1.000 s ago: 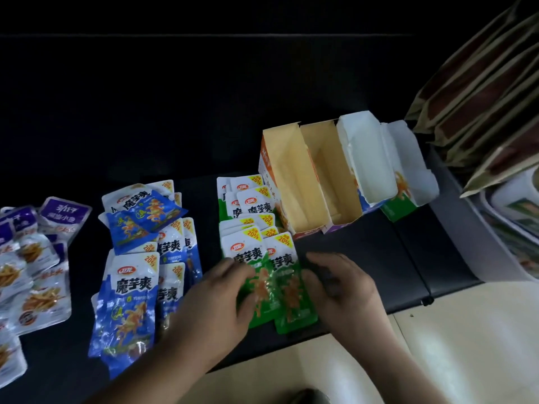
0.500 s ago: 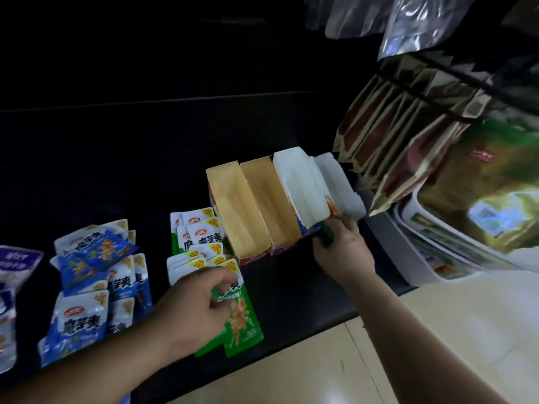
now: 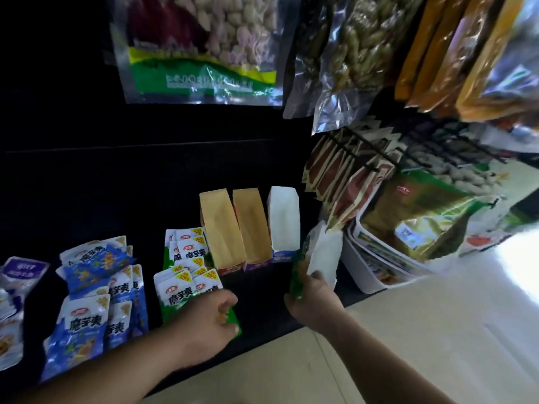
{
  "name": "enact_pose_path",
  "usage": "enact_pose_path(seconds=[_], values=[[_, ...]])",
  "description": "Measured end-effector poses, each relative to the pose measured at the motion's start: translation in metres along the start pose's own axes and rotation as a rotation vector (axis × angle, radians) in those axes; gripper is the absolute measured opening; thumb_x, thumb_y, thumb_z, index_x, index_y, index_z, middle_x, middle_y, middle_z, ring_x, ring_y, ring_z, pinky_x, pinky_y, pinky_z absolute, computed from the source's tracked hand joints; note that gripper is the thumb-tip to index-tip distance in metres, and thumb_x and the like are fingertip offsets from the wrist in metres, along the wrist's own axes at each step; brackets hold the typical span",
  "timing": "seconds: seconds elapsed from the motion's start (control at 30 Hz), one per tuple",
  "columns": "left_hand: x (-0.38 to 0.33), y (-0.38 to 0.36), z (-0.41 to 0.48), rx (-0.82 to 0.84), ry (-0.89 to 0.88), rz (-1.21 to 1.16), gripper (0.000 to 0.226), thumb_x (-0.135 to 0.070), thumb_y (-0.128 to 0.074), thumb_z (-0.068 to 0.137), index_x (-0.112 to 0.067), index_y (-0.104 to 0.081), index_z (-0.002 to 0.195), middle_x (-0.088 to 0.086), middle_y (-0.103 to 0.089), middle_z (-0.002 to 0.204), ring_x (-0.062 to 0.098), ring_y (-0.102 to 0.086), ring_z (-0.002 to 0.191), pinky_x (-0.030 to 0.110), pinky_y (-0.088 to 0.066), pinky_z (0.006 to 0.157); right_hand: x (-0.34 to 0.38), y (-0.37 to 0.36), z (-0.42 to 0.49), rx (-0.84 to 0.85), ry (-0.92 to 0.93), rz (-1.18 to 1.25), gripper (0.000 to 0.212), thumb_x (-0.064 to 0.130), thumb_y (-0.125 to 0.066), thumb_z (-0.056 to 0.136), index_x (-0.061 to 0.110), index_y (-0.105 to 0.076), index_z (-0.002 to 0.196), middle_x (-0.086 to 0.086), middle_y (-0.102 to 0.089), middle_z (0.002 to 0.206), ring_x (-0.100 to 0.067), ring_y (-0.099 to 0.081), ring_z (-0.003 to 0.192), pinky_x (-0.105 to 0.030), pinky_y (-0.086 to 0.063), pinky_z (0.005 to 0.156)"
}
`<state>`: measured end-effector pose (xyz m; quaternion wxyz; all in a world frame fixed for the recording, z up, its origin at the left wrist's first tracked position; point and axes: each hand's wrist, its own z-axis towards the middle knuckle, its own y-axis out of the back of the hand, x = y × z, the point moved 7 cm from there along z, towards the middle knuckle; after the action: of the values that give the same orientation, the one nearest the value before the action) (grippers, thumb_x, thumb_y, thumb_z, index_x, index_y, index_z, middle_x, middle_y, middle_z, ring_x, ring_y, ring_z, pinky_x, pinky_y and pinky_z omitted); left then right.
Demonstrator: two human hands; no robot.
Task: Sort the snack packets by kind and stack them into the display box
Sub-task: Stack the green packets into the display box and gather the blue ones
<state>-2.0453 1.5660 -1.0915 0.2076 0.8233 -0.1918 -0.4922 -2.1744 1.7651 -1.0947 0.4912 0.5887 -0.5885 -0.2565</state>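
Far left, purple packets (image 3: pixel 23 272) are lying on the black shelf (image 3: pixel 262 313), w/ a pile of blue packets (image 3: pixel 87 316) just right of them. Next the green packets (image 3: pixel 180 287) are lying in a pile, & the left hand (image 3: pixel 204 325) is curling its fingers (image 3: pixel 226 300) round the near ones. Farther back & right, 3 open boxes (image 3: pixel 250 225) are standing in a row, 2 tan inside & 1 white. Right of them the right hand (image 3: pixel 315 298) is gripping the green display box (image 3: pixel 323 252) by its near end, holding it tilted just beside the white tub (image 3: pixel 364 275) of big bags (image 3: pixel 423 223).
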Motion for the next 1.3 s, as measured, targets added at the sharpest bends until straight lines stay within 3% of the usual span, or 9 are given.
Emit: enact_pose_path(seconds=[0.07, 0.23, 0.47, 0.67, 0.83, 0.97, 1.03, 1.13, 1.3], values=[[-0.004, -0.003, 0.002, -0.013, 0.008, -0.037, 0.043, -0.026, -0.076, 0.091, -0.028, -0.06, 0.131, -0.01, -0.059, 0.12, 0.011, -0.062, 0.109, 0.027, -0.05, 0.099, 0.01, -0.002, -0.013, 0.031, 0.001, 0.003, 0.052, 0.033, -0.054, 0.093, 0.015, -0.044, 0.14, -0.007, -0.045, 0.107, -0.03, -0.056, 0.095, -0.032, -0.047, 0.08], [0.002, -0.017, -0.008, -0.154, 0.061, -0.241, 0.041, -0.01, -0.076, 0.09, -0.014, -0.064, 0.129, 0.001, -0.064, 0.117, 0.015, -0.059, 0.11, 0.024, -0.042, 0.092, 0.038, -0.008, -0.043, 0.133, -0.016, 0.057, 0.046, 0.036, -0.056, 0.092, 0.012, -0.053, 0.131, -0.011, -0.051, 0.12, -0.032, -0.06, 0.109, -0.032, -0.049, 0.086], [0.022, -0.025, -0.011, -0.117, 0.103, -0.317, 0.036, -0.007, -0.077, 0.09, -0.023, -0.064, 0.12, 0.0, -0.068, 0.117, 0.017, -0.062, 0.11, 0.027, -0.045, 0.094, 0.047, -0.026, -0.056, 0.176, 0.062, -0.071, 0.044, 0.039, -0.055, 0.093, 0.012, -0.057, 0.128, -0.008, -0.048, 0.119, -0.033, -0.061, 0.106, -0.039, -0.056, 0.089], [0.051, -0.016, -0.021, -0.089, 0.165, -0.26, 0.047, -0.018, -0.071, 0.096, -0.023, -0.056, 0.141, 0.002, -0.06, 0.133, 0.019, -0.056, 0.126, 0.023, -0.041, 0.095, 0.033, -0.041, -0.061, 0.085, 0.116, -0.197, 0.038, 0.034, -0.053, 0.095, 0.016, -0.059, 0.128, -0.006, -0.046, 0.123, -0.034, -0.065, 0.104, -0.04, -0.057, 0.088], [0.056, -0.009, -0.027, -0.097, 0.175, -0.224, 0.054, -0.022, -0.068, 0.099, -0.02, -0.048, 0.149, 0.004, -0.056, 0.147, 0.02, -0.053, 0.135, 0.022, -0.038, 0.097, 0.031, -0.029, -0.068, 0.095, 0.132, -0.166, 0.042, 0.041, -0.052, 0.093, 0.032, -0.058, 0.134, 0.004, -0.042, 0.146, -0.028, -0.067, 0.112, -0.042, -0.058, 0.089], [0.063, -0.006, -0.034, -0.12, 0.205, -0.205, 0.054, -0.02, -0.067, 0.099, -0.018, -0.049, 0.15, 0.004, -0.057, 0.148, 0.02, -0.053, 0.136, 0.021, -0.04, 0.099, 0.061, -0.004, -0.076, 0.064, 0.272, -0.295, 0.035, 0.043, -0.052, 0.096, 0.031, -0.059, 0.128, 0.006, -0.05, 0.133, -0.024, -0.065, 0.108, -0.039, -0.058, 0.084], [0.066, -0.002, -0.039, -0.148, 0.218, -0.178, 0.05, -0.019, -0.065, 0.1, -0.021, -0.053, 0.148, 0.001, -0.058, 0.146, 0.016, -0.06, 0.126, 0.017, -0.045, 0.088, 0.085, -0.003, -0.081, 0.126, 0.363, -0.249, 0.031, 0.043, -0.055, 0.096, 0.031, -0.062, 0.123, 0.005, -0.058, 0.122, -0.022, -0.063, 0.107, -0.037, -0.057, 0.085], [0.082, 0.009, -0.04, -0.249, 0.276, -0.166, 0.035, -0.018, -0.063, 0.098, -0.021, -0.065, 0.133, 0.004, -0.072, 0.121, 0.012, -0.068, 0.08, 0.032, -0.057, 0.071, 0.117, -0.024, -0.078, 0.296, 0.401, -0.008, 0.025, 0.037, -0.061, 0.093, 0.028, -0.068, 0.116, 0.004, -0.068, 0.108, -0.019, -0.066, 0.099, -0.03, -0.055, 0.079], [0.102, 0.007, -0.028, -0.318, 0.295, -0.081, 0.051, -0.026, -0.066, 0.098, -0.018, -0.052, 0.146, 0.001, -0.054, 0.144, 0.022, -0.056, 0.132, 0.02, -0.041, 0.087, 0.128, -0.079, -0.041, 0.374, 0.301, 0.122, 0.02, 0.031, -0.06, 0.085, 0.029, -0.067, 0.104, -0.003, -0.065, 0.108, -0.022, -0.067, 0.095, -0.043, -0.062, 0.078]])
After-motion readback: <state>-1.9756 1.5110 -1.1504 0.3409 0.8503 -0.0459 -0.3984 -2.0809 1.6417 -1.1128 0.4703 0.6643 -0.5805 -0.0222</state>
